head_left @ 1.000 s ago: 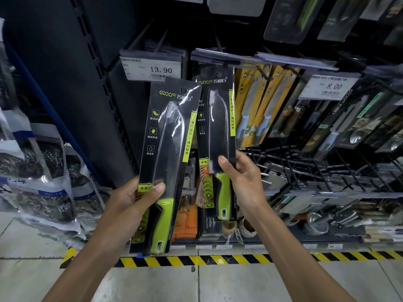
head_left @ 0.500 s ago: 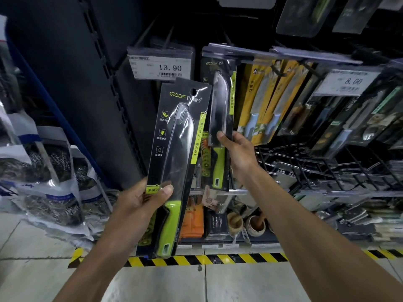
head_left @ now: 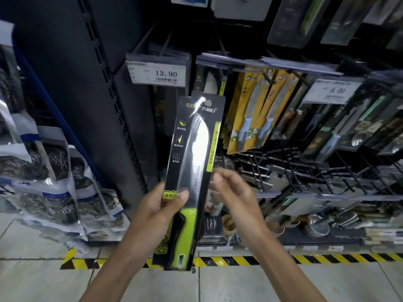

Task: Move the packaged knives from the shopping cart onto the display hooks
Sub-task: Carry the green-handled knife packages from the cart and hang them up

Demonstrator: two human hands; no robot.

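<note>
My left hand (head_left: pixel 161 205) grips a packaged knife (head_left: pixel 192 162) upright in front of the rack: black card, green handle, bright blade, hang hole at the top. Behind its top edge a second black-carded knife (head_left: pixel 209 82) hangs on a display hook (head_left: pixel 220 51) beside the 13.90 price tag (head_left: pixel 157 71). My right hand (head_left: pixel 236 194) is blurred, just right of the held pack, fingers loosely curled and holding nothing. The shopping cart is out of view.
Yellow-carded knives (head_left: pixel 259 110) and darker packs under an 8.00 tag (head_left: pixel 333 90) hang to the right. Wire racks (head_left: pixel 316 171) and small goods fill the lower shelf. Bagged scourers (head_left: pixel 41 171) hang at left. Hazard tape (head_left: pixel 327 259) marks the tiled floor.
My right hand let go of the second knife, which now hangs on the hook, and drew back down toward the left-hand pack. The left hand shifted its pack rightward.
</note>
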